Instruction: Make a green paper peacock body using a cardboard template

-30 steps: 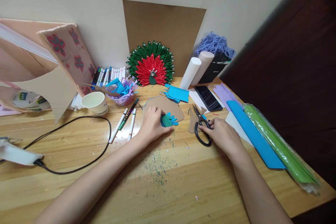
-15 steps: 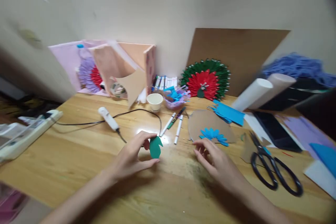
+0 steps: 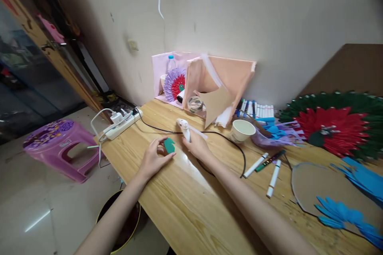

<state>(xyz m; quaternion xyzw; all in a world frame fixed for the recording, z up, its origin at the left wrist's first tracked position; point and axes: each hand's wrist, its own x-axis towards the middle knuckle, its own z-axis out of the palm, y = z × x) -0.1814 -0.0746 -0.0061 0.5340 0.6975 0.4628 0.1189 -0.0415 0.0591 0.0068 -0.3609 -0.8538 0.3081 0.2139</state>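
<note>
On the wooden table (image 3: 182, 203) stands a paper cup (image 3: 243, 130): well left of it lies a power strip (image 3: 123, 125), just right a bowl (image 3: 259, 140), right and nearer three markers (image 3: 273, 179), farther right cardboard (image 3: 317, 183).

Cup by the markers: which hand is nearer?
Right. The right hand, at the glue gun, is left of the cup; the left hand, holding the green cutout, is farther left.

The wooden table (image 3: 185, 203) looks glossy, the green cutout (image 3: 169, 146) matt.
</note>
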